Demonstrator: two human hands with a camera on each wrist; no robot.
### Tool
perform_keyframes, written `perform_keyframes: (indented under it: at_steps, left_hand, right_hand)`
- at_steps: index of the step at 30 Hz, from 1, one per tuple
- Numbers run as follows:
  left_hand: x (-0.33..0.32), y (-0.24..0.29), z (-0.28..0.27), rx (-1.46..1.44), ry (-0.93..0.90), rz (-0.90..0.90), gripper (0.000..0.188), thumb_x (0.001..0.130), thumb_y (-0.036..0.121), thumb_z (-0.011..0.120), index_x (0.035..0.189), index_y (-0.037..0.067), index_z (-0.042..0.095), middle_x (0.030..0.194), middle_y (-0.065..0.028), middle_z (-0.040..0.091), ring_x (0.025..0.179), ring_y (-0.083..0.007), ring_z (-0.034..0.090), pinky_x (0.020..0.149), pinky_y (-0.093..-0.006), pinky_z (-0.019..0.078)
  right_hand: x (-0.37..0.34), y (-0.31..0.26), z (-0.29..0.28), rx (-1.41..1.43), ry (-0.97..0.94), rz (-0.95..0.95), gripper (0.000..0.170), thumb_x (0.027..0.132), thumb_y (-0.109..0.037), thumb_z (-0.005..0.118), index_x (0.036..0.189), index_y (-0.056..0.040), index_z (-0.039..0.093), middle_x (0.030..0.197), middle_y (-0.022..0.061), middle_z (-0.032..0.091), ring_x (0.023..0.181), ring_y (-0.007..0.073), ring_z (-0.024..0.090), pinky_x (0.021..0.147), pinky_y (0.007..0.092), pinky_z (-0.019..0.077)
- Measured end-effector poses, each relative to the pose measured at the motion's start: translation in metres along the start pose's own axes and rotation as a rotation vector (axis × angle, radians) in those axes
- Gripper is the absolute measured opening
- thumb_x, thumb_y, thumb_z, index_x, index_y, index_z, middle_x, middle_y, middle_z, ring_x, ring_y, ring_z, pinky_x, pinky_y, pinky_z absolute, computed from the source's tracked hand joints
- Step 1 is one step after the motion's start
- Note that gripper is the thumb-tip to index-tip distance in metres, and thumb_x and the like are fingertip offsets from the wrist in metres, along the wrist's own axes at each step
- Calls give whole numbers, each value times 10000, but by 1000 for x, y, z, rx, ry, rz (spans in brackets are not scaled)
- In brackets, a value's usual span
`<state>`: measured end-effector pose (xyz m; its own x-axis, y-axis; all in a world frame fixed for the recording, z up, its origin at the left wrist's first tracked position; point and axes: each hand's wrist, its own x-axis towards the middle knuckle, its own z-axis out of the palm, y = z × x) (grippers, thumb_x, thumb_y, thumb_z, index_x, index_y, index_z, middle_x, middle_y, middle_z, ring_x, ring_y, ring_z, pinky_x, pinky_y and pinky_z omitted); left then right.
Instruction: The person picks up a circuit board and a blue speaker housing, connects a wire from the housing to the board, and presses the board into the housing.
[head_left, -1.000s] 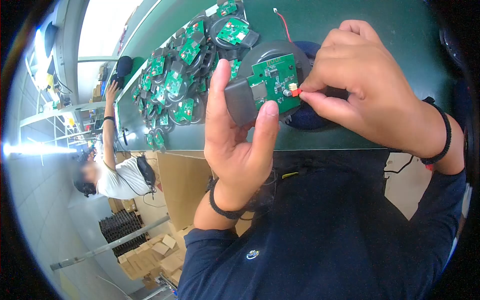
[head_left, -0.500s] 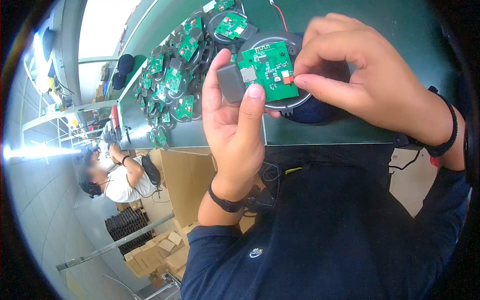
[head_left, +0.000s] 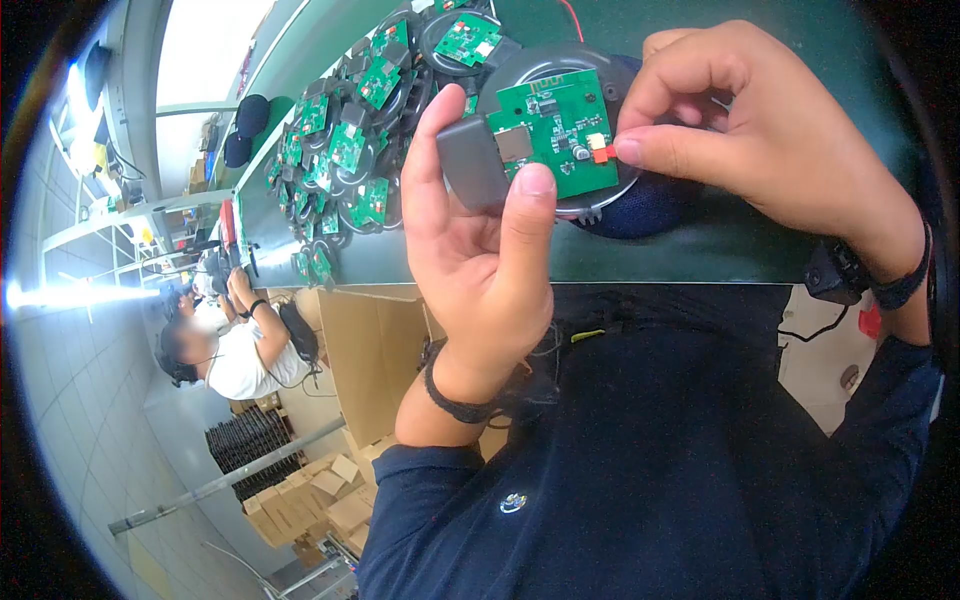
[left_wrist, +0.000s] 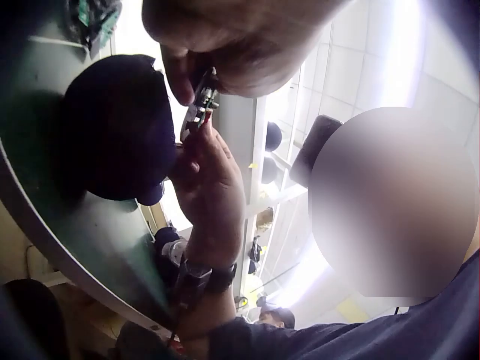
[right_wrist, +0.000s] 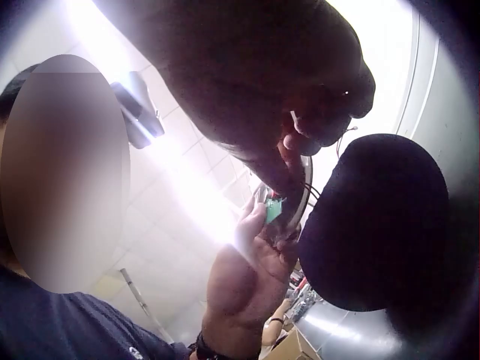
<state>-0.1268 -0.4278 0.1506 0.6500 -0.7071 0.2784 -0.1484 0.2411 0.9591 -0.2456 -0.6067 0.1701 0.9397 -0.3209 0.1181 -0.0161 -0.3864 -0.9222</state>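
Note:
My left hand [head_left: 480, 255] grips a dark grey block [head_left: 470, 165] at the side of a green circuit board [head_left: 560, 120], its thumb at the board's lower edge. Behind the board is a round grey plastic housing [head_left: 530, 68]. My right hand [head_left: 760, 130] pinches at a small red plug [head_left: 605, 155] with thumb and forefinger. That plug sits right at the white socket [head_left: 597, 141] on the board's right edge; how deep it is seated I cannot tell. A dark blue fabric-covered round object [head_left: 640, 215] lies beneath; it looms black in the left wrist view.
A heap of similar housings with green boards [head_left: 350, 150] covers the left of the green table [head_left: 690, 262]. A red wire [head_left: 573, 18] lies at the back. Cardboard boxes [head_left: 300, 505] stand on the floor at left, near another person [head_left: 250, 350].
The board has tilted and shifted slightly in my left hand's hold, while my right fingertips stay at the red plug. The other person's arm has come down from the table's far end.

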Motion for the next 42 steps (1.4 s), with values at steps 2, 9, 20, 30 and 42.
perform_keyframes:
  at_steps: [2,9,20,30,42]
  left_hand:
    - [-2,0,0,79,-4,72,678,967,16,628,1535,1,256,1280,-157,598,1098,-179,623,914,-275,513]
    - [-8,3,1,186,-16,193,694,974,-3,613,1546,-19,221,1300,-176,578,1144,-196,607,971,-307,488]
    - [-12,-6,2,236,36,243,677,963,40,635,1526,-15,263,1349,-195,556,1181,-234,593,1027,-361,463]
    - [0,3,3,104,-16,56,642,958,24,604,1522,6,296,1322,-149,575,1169,-207,593,1023,-345,463]
    - [-11,-10,-10,3,62,15,608,959,13,578,1508,4,318,1314,-130,569,1172,-184,578,1006,-339,466]
  right_hand:
    - [0,-4,-3,-5,-23,39,110,855,-120,771,840,-18,732,746,-13,554,683,66,460,601,246,342]
    - [0,7,0,113,5,-112,107,851,-122,778,851,-21,745,761,-13,566,671,65,449,598,234,331]
    - [8,22,0,57,93,-293,126,810,-131,799,864,-23,760,1019,92,673,971,175,612,884,288,450]
    - [10,12,-12,120,-71,-121,142,844,-122,767,816,7,716,927,86,708,825,155,647,776,292,491]
    - [50,60,3,571,-6,20,414,1048,-268,563,1345,20,559,1223,132,675,1154,167,609,1060,321,451]
